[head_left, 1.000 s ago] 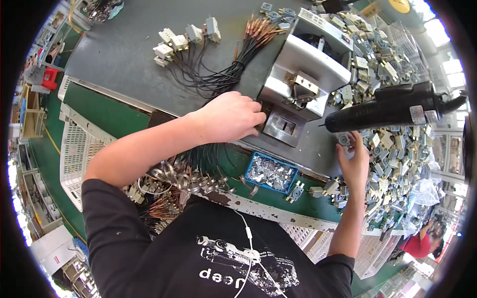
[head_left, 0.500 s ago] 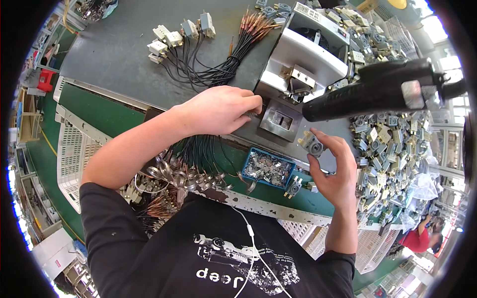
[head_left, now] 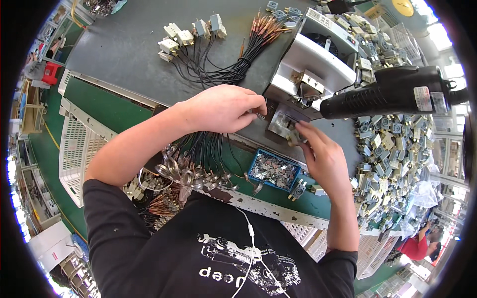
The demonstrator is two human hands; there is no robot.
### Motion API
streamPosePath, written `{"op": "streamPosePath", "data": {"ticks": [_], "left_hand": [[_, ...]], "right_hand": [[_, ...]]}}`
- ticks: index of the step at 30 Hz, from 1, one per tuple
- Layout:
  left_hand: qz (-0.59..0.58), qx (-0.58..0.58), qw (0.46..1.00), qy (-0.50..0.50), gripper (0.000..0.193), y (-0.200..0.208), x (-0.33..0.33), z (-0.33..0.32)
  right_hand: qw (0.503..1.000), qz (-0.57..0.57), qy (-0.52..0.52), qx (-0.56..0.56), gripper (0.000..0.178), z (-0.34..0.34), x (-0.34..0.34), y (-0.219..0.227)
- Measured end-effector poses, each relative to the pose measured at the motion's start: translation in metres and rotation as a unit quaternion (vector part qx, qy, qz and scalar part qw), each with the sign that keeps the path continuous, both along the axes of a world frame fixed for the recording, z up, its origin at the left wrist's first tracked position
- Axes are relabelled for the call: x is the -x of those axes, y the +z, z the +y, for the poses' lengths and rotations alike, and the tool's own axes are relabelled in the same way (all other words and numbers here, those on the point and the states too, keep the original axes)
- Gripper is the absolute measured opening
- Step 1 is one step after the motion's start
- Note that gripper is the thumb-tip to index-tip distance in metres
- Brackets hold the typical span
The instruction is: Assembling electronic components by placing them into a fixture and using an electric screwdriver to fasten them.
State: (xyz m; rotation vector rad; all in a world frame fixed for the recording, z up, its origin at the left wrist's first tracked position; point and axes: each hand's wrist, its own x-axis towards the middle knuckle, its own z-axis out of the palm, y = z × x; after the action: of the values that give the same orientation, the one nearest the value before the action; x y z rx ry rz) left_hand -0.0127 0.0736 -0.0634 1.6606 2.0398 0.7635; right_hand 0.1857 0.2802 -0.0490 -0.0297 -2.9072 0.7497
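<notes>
My left hand [head_left: 226, 109] is pinched closed beside the metal fixture block [head_left: 281, 122], with small shiny metal pieces [head_left: 259, 115] at its fingertips, too small to name exactly. My right hand [head_left: 325, 159] reaches to the block's right side, its thumb and fingers closed on a plug [head_left: 293, 139] that the fingers mostly hide. Above the block stands a silver machine [head_left: 318, 59] with a cream plug body in its front. A black electric screwdriver [head_left: 382, 97] hangs just right of the block, over my right hand.
A blue tray [head_left: 252, 161] of small metal parts sits near the table edge, a loose plug [head_left: 298, 190] beside it. Black cables [head_left: 223, 75] with copper tips lie behind my left hand. Many plugs [head_left: 387, 154] are heaped at right. A person in red [head_left: 416, 246] is farther off.
My right hand has moved left and up, bringing the grey plug from open air to the fixture block. My left hand keeps its pinch nearby. The whole view has shifted slightly.
</notes>
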Motion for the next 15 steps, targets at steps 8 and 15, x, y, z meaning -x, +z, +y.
{"op": "streamPosePath", "data": {"ticks": [8,15], "left_hand": [[0.044,-0.021,0.999,0.0,0.015,-0.005,-0.002,0.007],[0.038,-0.035,0.999,0.003,0.015,-0.003,0.0,0.006]], "right_hand": [[0.991,0.117,-0.054,-0.034,0.023,-0.012,0.015,-0.032],[0.991,0.112,-0.058,-0.05,0.018,-0.013,0.013,-0.03]]}}
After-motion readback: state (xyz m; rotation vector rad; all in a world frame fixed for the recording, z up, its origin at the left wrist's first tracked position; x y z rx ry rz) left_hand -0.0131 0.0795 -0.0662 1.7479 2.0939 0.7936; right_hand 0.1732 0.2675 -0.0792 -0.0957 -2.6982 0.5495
